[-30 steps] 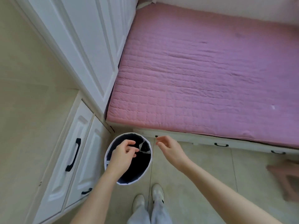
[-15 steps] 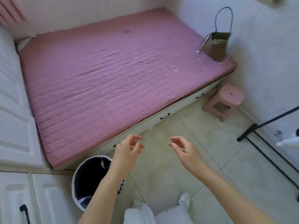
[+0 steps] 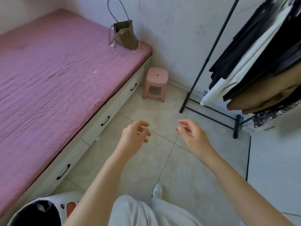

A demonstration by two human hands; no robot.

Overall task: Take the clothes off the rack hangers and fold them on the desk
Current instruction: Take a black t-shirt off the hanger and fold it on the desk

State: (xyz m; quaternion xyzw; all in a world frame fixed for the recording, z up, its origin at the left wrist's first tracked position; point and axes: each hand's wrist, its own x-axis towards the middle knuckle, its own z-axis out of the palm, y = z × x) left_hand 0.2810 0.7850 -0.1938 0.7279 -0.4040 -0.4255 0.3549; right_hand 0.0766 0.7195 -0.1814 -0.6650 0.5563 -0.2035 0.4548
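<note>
Clothes (image 3: 254, 51) hanging bunched on the black rack (image 3: 210, 57) over on the right, left hand (image 3: 134, 137) and right hand (image 3: 193, 136) loose-fingered, empty, out over the tile floor (image 3: 162, 160), well short of it

Your left hand (image 3: 134, 137) and right hand (image 3: 193, 136) hang over the tiled floor (image 3: 162, 160), fingers loosely curled, holding nothing. At two o'clock the black rack (image 3: 210, 59) carries dark, white and tan clothes (image 3: 254, 62). At twelve stands a pink stool (image 3: 156, 82); the pink bed (image 3: 57, 70) lies at ten, with a brown bag (image 3: 125, 35) on its far corner.
</note>
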